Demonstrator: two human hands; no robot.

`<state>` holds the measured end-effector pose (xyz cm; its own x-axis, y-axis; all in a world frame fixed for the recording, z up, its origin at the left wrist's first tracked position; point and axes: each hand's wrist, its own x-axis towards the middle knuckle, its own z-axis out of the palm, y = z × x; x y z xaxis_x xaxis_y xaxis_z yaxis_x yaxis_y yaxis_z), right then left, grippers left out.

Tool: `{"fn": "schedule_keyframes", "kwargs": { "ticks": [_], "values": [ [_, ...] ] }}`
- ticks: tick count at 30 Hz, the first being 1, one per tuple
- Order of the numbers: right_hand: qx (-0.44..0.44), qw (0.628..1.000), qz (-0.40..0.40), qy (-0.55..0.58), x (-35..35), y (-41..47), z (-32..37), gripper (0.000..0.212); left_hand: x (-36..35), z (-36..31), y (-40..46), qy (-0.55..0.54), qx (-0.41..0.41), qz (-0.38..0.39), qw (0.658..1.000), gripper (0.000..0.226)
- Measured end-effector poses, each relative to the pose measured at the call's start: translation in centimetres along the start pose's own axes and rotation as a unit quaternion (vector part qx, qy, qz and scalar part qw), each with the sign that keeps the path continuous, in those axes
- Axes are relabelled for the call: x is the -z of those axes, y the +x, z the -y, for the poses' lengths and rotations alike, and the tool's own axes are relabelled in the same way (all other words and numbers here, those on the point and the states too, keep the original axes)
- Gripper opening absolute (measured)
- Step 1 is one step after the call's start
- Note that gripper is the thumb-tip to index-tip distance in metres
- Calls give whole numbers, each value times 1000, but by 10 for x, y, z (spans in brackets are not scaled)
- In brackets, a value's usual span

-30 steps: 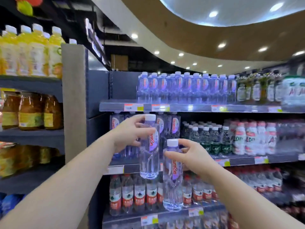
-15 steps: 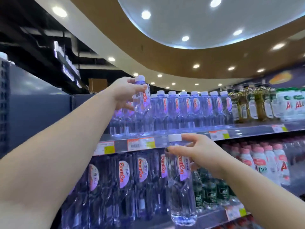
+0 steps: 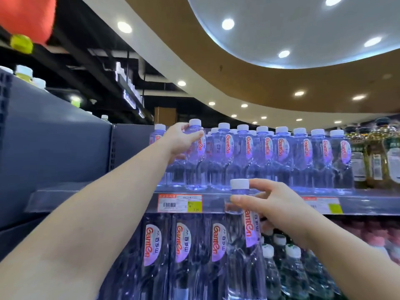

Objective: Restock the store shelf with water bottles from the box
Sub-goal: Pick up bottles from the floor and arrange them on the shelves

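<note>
My left hand (image 3: 180, 142) grips the neck of a clear water bottle (image 3: 195, 161) with a white cap and pink label. The bottle stands upright at the left end of the bottle row (image 3: 281, 156) on the upper shelf (image 3: 216, 203). My right hand (image 3: 275, 204) holds a second such bottle (image 3: 243, 241) by its neck, upright, in front of the shelf's front edge and below the row. The box is out of view.
More of the same water fills the shelf below (image 3: 171, 245). Green-capped bottles (image 3: 290, 269) stand lower right, amber bottles (image 3: 376, 154) at the upper shelf's right end. A grey side panel (image 3: 54, 144) bounds the shelf on the left; a price tag (image 3: 179, 203) hangs on the edge.
My left hand has carried its bottle up from mid-shelf height and set it onto the upper shelf's left end. My right hand has stayed in front with its bottle, and my view came closer.
</note>
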<state>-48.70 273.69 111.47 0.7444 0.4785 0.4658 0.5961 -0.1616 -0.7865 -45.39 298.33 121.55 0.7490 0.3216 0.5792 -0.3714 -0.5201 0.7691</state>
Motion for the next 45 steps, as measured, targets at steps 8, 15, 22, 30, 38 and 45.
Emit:
{"fn": "schedule_keyframes", "kwargs": {
  "ticks": [8, 15, 22, 30, 38, 45],
  "values": [
    [7, 999, 40, 22, -12, 14, -11, 27, 6, 31, -41, 242, 43, 54, 968, 72],
    [25, 999, 36, 21, -15, 17, -4, 29, -4, 36, -34, 297, 40, 106, 948, 42],
    [40, 999, 0, 35, -10, 21, 1, 15, -10, 38, -25, 283, 33, 119, 951, 41],
    [62, 997, -12, 43, -9, 46, 38, 20, 11, 28, -66, 161, -101, 25, 981, 63],
    [81, 996, -28, 36, -34, 74, 72, 40, 22, 30, -118, 18, -55, 173, 983, 91],
    [54, 995, -26, 83, -50, 89, 65, 46, 47, 31, -104, -21, -29, 150, 988, 77]
  ]
}}
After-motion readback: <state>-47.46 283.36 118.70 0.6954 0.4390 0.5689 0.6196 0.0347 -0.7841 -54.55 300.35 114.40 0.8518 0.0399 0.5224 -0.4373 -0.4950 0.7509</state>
